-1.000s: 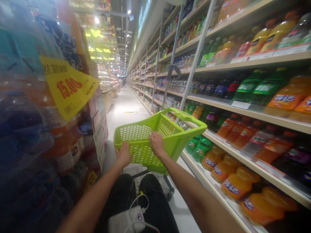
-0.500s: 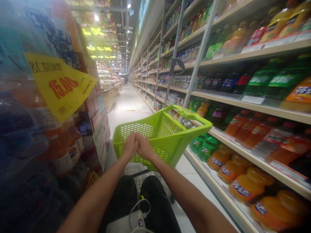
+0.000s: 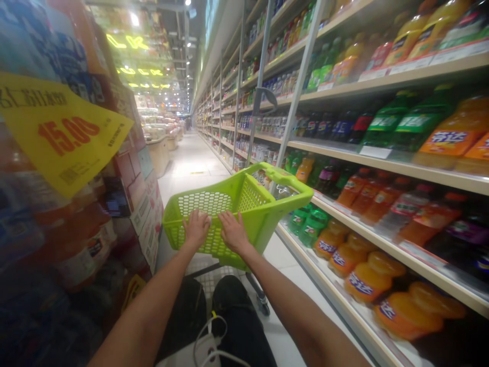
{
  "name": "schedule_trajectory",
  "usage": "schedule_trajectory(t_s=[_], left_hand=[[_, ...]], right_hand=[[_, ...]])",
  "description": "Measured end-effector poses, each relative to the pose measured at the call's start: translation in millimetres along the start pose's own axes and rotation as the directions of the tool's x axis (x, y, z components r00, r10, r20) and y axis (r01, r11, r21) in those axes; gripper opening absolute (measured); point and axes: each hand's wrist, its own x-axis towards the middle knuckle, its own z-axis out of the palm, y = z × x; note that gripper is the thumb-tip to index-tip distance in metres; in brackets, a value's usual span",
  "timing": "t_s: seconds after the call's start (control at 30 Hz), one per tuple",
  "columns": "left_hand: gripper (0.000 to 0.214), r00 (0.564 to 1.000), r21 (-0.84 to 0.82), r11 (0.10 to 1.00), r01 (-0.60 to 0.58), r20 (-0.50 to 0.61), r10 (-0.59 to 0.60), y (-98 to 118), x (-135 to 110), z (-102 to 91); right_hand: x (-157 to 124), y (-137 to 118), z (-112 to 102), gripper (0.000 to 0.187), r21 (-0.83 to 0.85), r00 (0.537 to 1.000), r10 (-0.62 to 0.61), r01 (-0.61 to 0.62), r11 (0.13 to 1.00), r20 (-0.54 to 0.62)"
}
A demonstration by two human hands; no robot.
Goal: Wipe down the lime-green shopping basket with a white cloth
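A lime-green plastic shopping cart (image 3: 267,219) with perforated sides stands turned sideways in front of my knees, its handle toward the shelves on the right. My left hand (image 3: 196,229) is at the upper edge of its near side, palm down and fingers apart. Just to the right, my right hand (image 3: 233,233) reaches to the same edge with fingers stretched out. Both hands appear to rest on the rim, though firm contact is hard to make out. No item shows in either hand. A white device with a cable (image 3: 208,351) lies at my lap.
Shelves of soda bottles line the right side, with orange bottles (image 3: 361,280) on the bottom row. Stacked drink packs and boxes rise close on the left, bearing a yellow price sign (image 3: 66,135). A tiled aisle (image 3: 187,155) runs ahead. A cart wheel (image 3: 263,306) shows below.
My hands, held together in front of the cart before, have separated and spread their fingers at its near edge. The whole scene has shifted slightly left in view.
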Motion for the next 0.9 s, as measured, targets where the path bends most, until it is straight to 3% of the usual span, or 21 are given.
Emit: schedule_trajectory(t_s=[0.17,0.33,0.47,0.63,0.73,0.9], left_hand=[[0.043,0.999,0.020,1.000,-0.023,-0.041,0.024,-4.5,-2.3,10.1],[0.040,0.995,0.035,0.995,-0.093,-0.032,0.094,-2.5,-3.9,14.0],[0.038,0.992,0.043,0.992,-0.121,-0.017,0.122,-29.7,-4.7,5.2],[0.037,0.996,0.039,0.999,-0.002,-0.091,0.006,-64.6,-4.6,-0.6],[0.036,0.994,0.026,1.000,0.005,-0.109,-0.002,-55.7,-3.8,3.1],[0.034,0.968,0.020,0.969,-0.246,-0.048,0.246,-33.3,-4.0,5.9]], right_hand=[[-1.1,-4.6,3.4,0.053,0.019,0.999,0.031,-0.030,0.999,-0.035],[-6.9,-2.1,3.6,0.056,0.021,0.999,0.013,-0.012,1.000,-0.047],[-10.3,0.0,2.3,0.057,0.027,0.999,0.012,-0.010,1.000,-0.051],[-12.0,-1.9,3.2,0.057,0.043,0.998,0.022,-0.020,0.999,-0.056],[-12.6,-3.5,3.6,0.056,0.052,0.997,0.034,-0.031,0.998,-0.068],[-15.4,-2.4,-0.5,0.055,0.064,0.996,0.031,-0.025,0.998,-0.084]])
